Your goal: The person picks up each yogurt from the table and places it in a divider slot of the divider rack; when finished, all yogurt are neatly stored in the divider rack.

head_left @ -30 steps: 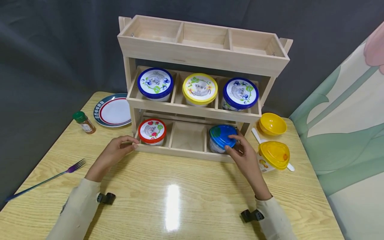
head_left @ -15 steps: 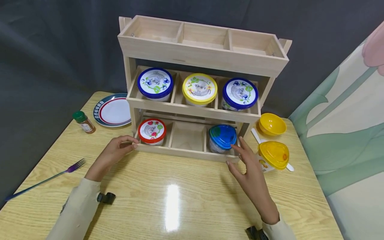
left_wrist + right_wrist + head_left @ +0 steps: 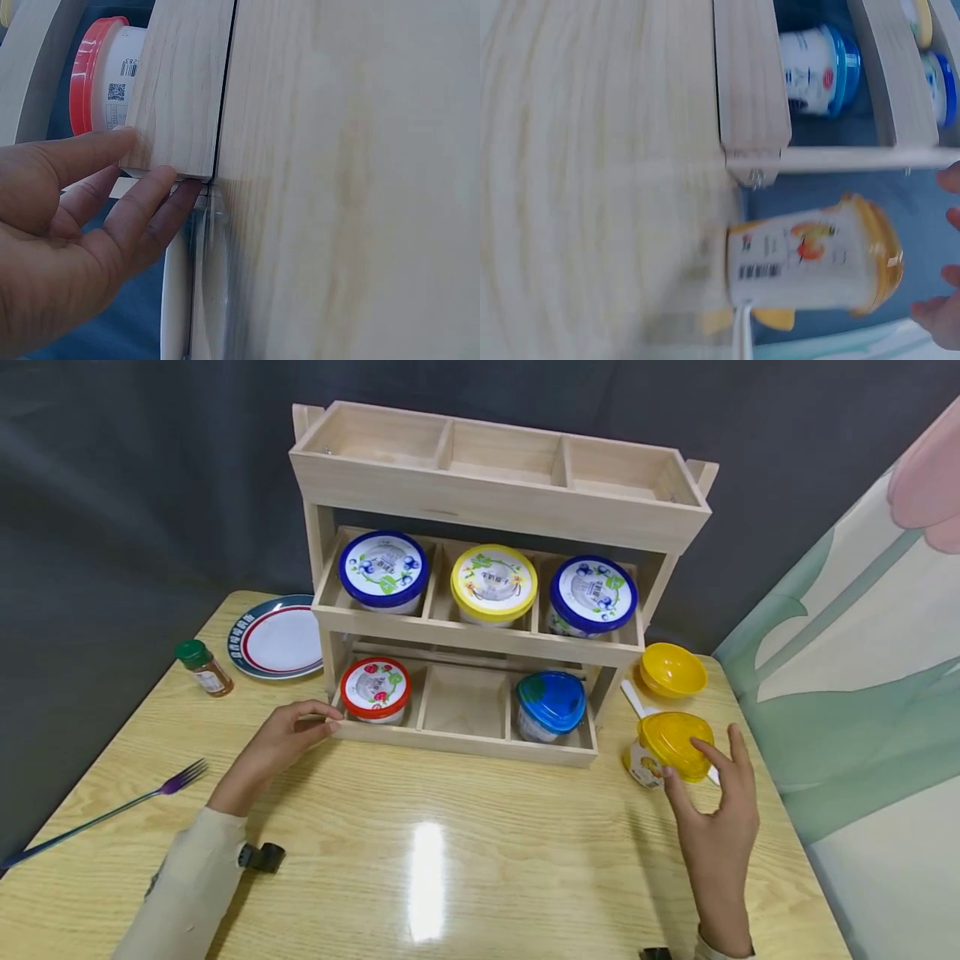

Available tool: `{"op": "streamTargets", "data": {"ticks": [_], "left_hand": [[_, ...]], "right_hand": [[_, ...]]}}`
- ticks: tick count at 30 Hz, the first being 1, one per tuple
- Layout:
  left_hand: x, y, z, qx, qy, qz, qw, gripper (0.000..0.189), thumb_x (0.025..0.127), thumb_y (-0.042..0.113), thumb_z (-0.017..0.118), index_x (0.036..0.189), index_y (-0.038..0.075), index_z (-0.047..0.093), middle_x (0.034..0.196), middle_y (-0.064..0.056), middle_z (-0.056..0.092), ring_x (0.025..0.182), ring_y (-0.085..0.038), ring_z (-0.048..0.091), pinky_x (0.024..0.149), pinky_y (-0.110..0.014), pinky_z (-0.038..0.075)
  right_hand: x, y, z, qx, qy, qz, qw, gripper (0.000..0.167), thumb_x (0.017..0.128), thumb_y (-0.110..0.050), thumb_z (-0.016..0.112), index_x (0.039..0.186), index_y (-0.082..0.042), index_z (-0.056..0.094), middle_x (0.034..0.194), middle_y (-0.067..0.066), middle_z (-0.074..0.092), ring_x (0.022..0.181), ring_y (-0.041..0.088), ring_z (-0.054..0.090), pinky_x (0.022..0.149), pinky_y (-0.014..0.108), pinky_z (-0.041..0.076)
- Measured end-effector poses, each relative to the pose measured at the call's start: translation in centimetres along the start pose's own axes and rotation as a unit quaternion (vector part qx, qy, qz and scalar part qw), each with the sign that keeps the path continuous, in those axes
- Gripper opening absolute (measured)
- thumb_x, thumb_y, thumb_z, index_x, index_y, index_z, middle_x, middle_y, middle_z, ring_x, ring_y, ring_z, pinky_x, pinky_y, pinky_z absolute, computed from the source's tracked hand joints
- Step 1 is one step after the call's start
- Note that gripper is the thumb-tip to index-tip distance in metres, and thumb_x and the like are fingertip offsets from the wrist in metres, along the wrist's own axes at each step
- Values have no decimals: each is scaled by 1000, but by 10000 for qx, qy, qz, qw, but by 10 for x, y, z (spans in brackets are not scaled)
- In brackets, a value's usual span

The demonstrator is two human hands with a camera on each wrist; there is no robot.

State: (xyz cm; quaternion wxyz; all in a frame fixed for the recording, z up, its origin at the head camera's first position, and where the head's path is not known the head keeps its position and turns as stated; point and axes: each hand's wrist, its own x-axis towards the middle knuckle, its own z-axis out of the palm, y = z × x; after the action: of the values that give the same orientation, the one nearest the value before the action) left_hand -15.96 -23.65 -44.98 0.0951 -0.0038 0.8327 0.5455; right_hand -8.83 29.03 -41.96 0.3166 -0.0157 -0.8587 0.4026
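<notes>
My right hand [image 3: 720, 831] is over the near right side of a yellow-lidded tub [image 3: 675, 745], thumb and fingers spread. In the right wrist view, a gap separates the fingertips from its lid [image 3: 885, 259]. My left hand [image 3: 277, 745] touches the lower left corner of a wooden rack [image 3: 465, 747] with its fingertips, also visible in the left wrist view on the board's end [image 3: 180, 105]. A red-lidded tub [image 3: 375, 689] occupies the lower left compartment, close to that hand. A blue-lidded tub [image 3: 551, 703] stands in the lower right compartment.
The rack's middle tier holds two dark blue-lidded tubs and a yellow-lidded one [image 3: 493, 583]. A yellow bowl [image 3: 672, 670] and a white utensil [image 3: 632, 695] lie at right. Left are a plate [image 3: 281, 639], a green-capped spice jar [image 3: 206, 670] and a fork [image 3: 112, 814].
My right hand has left the blue-lidded tub in the lower right compartment and moved right to the yellow-lidded tub. The left hand has stayed at the rack's corner.
</notes>
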Motion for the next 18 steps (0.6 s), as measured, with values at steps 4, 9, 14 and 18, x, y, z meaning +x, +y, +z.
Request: {"op": "streamTargets", "data": {"ticks": [4, 9, 14, 18], "left_hand": [[0, 0, 0, -19, -19, -58, 10000, 29, 112, 12, 62, 135, -5, 66, 155, -27, 52, 132, -42, 58, 109, -55, 47], [0, 1, 0, -24, -14, -89, 10000, 29, 112, 12, 62, 135, -5, 66, 155, -27, 52, 132, -42, 57, 109, -53, 47], [0, 2, 1, -32, -18, -61, 10000, 29, 112, 12, 63, 135, -6, 66, 153, -27, 53, 133, -43, 57, 109, -50, 46], [0, 1, 0, -23, -21, -66, 10000, 30, 112, 13, 62, 135, -6, 66, 154, -27, 52, 131, -42, 57, 108, -50, 47]], "right_hand": [[4, 14, -8, 417, -77, 1043, 9936, 54, 99, 0, 77, 150, -1, 60, 178, 3, 25, 164, 25, 22, 129, 52, 27], [10, 28, -5, 1042, -403, 2032, 9727, 60, 105, -8, 73, 160, -5, 50, 181, 2, 13, 165, 31, 18, 125, 40, 35], [10, 37, 5, 1518, -369, 2271, 9613, 55, 104, -2, 71, 156, -5, 51, 177, 10, 26, 161, 36, 30, 103, 12, 48], [10, 39, 13, 1572, -185, 2061, 9656, 46, 102, 3, 71, 144, -6, 54, 165, 14, 40, 139, 27, 51, 92, 7, 49]]}}
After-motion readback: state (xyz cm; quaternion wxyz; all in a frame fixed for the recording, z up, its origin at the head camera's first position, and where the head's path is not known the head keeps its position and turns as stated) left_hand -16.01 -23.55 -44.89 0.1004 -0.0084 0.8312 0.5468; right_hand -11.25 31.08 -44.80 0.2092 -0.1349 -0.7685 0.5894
